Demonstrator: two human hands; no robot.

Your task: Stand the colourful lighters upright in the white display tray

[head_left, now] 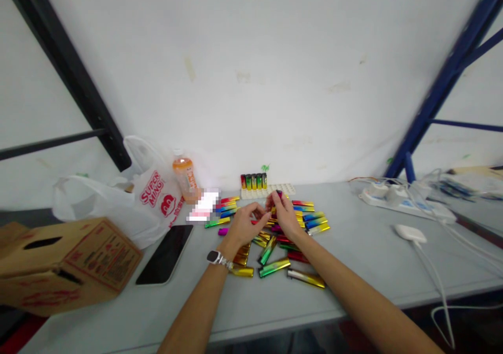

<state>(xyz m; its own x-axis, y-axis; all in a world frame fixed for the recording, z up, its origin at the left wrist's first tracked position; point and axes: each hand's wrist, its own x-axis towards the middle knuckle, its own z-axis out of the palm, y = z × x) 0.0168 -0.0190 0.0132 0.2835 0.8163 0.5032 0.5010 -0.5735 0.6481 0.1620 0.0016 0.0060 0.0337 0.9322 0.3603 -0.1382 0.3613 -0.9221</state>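
My right hand (283, 215) is closed around a lighter, whose dark end (279, 193) shows above the fingers. Close beside it, my left hand (248, 223) is loosely curled, thumb and fingers apart, with no held item visible. Under and around both hands lie many shiny two-tone lighters, among them a green-and-gold one (274, 267) and a silver-and-gold one (306, 278). Behind the hands sits a white perforated tray (288, 189). Several lighters (253, 181) stand upright in a row at its left end. My fingers partly cover the tray and the pile.
To the left are a cardboard box (98, 259), a black-screened phone (167, 254), a white plastic bag (133, 207) and an orange drink bottle (185, 178). At right lie a power strip (408, 204) with cables and a white charger (411, 234). A wall backs the grey table (361, 254).
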